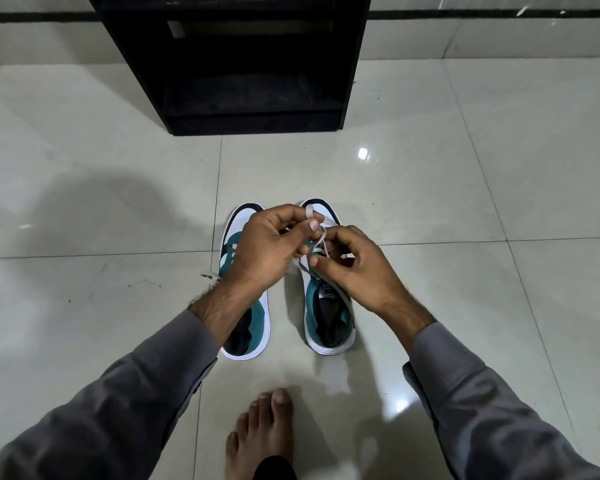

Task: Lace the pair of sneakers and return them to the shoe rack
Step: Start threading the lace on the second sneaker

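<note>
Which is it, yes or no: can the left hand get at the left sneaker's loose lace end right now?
Probably not at once: the left hand is pinching the lace of the right sneaker. Otherwise that loose end lies uncovered on the floor.

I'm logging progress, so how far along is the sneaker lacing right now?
Nothing looks finished. In hand: the left hand and right hand work the grey flat lace above the right teal-and-white sneaker. Left: the left teal-and-white sneaker, its lace end trailing on the floor, then both go into the black wooden shoe rack.

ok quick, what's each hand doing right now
left hand: closed, pinching the grey shoelace of the right-side sneaker
right hand: closed, pinching the same lace
</note>
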